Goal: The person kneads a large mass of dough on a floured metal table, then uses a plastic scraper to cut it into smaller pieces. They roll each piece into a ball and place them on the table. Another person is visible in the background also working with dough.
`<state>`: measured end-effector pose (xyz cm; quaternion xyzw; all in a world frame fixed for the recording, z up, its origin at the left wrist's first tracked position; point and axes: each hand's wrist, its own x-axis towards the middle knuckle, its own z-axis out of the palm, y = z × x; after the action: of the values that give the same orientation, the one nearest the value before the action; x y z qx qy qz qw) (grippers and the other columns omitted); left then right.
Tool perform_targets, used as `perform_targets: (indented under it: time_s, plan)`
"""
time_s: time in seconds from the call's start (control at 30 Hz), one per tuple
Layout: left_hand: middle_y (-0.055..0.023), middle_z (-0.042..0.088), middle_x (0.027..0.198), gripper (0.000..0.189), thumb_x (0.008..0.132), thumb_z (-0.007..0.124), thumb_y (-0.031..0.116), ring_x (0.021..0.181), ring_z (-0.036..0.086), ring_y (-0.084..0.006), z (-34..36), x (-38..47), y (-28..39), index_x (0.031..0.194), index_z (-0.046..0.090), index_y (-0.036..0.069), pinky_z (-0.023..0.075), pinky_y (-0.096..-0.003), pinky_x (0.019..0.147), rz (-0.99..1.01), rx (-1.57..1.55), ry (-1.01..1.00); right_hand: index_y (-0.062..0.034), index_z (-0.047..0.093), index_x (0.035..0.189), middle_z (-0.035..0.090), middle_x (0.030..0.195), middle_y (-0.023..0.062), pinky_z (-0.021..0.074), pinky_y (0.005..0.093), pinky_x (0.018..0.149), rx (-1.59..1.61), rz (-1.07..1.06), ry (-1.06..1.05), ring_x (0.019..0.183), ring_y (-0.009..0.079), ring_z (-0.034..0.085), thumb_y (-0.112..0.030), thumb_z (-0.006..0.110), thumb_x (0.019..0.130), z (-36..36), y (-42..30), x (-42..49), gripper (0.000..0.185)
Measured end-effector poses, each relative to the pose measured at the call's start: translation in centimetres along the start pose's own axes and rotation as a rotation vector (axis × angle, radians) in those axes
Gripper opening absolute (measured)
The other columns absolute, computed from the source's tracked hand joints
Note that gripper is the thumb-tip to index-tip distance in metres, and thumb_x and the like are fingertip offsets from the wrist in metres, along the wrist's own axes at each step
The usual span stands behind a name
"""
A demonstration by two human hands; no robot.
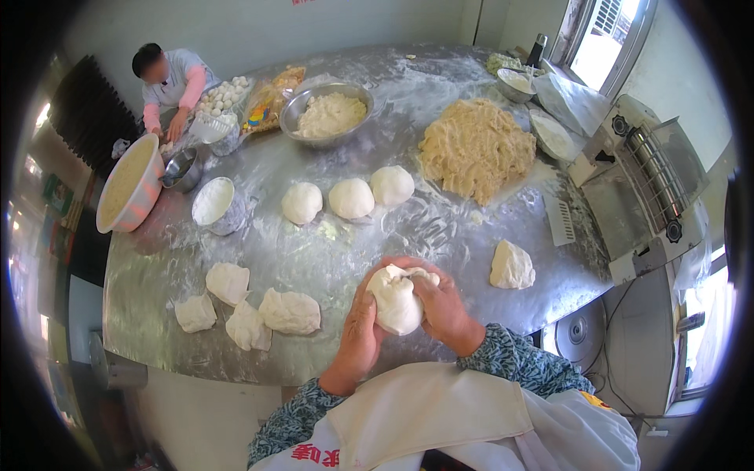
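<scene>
Between my two hands is a white dough piece [396,303], its upper side folded and gathered. My left hand [360,329] cups it from the left, and my right hand [447,309] grips its right side with the thumb pressed into the fold. To the left lie several rough dough pieces [290,312] on the steel table. Another dough piece [512,265] sits apart on the right. Beyond my hands, three smooth dough balls [351,198] stand in a row. A large tan mass of dough or filling [478,147] is heaped farther back.
A dough sheeter [648,176] stands at the right edge, near a white plastic scraper [559,221]. A steel bowl [327,138] holds a pale mixture. At left are a flour tub [215,203] and a large basin [132,188]. A co-worker [177,82] handles small pieces at the far left.
</scene>
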<state>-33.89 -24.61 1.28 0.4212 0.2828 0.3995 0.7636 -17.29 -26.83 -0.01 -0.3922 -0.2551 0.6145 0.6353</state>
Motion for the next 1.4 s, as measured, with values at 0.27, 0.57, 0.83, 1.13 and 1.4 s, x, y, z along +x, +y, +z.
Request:
perform_targets:
  time_s: [0.27, 0.57, 0.83, 1.13, 1.4]
  plan:
    - [-0.0200, 0.037, 0.163, 0.059, 0.114, 0.042, 0.029, 0.149, 0.039, -0.0287, -1.6, -0.6, -1.9, 0.161, 0.031, -0.004, 0.0366, -0.0414, 0.120, 0.162, 0.597, -0.071, 0.0055, 0.066, 0.129, 0.066, 0.140, 0.0155, 0.0496, 0.0391, 0.110, -0.606, -0.195, -0.163, 0.128, 0.0272, 0.063, -0.004, 0.057, 0.101, 1.2, -1.2, 0.2, 0.031]
    - [-0.0194, 0.042, 0.155, 0.069, 0.106, 0.057, 0.043, 0.139, 0.049, -0.0319, -2.2, 0.9, -4.0, 0.156, 0.036, 0.000, 0.0415, -0.0459, 0.115, 0.123, 0.162, 0.103, 0.0047, 0.071, 0.115, 0.062, 0.145, 0.0186, 0.0483, 0.0365, 0.112, -0.191, -0.053, 0.173, 0.128, 0.0259, 0.063, -0.006, 0.052, 0.104, 1.5, 0.9, 0.6, 0.025]
    - [-0.0208, 0.046, 0.151, 0.085, 0.105, 0.066, 0.035, 0.137, 0.050, -0.0294, -2.3, -0.1, -5.9, 0.164, 0.014, 0.000, 0.0428, -0.0448, 0.115, 0.075, 0.473, -0.093, 0.0001, 0.070, 0.123, 0.069, 0.135, 0.0125, 0.0571, 0.0396, 0.099, 0.002, 0.156, 0.309, 0.113, 0.0221, 0.068, -0.010, 0.053, 0.103, -1.5, 3.2, 1.8, 0.028]
    - [-0.0065, 0.056, 0.145, 0.060, 0.108, 0.054, 0.051, 0.131, 0.057, -0.0225, -1.9, 1.2, -8.8, 0.152, 0.043, 0.013, 0.0511, -0.0420, 0.106, -0.220, -0.310, 0.222, -0.0037, 0.060, 0.145, 0.064, 0.138, 0.0266, 0.0490, 0.0416, 0.110, -1.029, -0.286, 0.011, 0.129, 0.0373, 0.063, -0.032, 0.055, 0.108, -3.2, 5.9, 0.1, 0.047]
    - [-0.0188, 0.062, 0.129, 0.068, 0.092, 0.079, 0.040, 0.112, 0.066, -0.0332, 3.1, 9.3, -2.5, 0.144, 0.054, 0.004, 0.0549, -0.0445, 0.096, 0.413, 0.984, 0.137, -0.0041, 0.026, 0.166, 0.048, 0.157, 0.0133, 0.0350, 0.0371, 0.122, -0.464, -0.255, -0.010, 0.145, 0.0239, 0.045, -0.021, 0.044, 0.113, -8.0, -1.3, 2.5, 0.058]
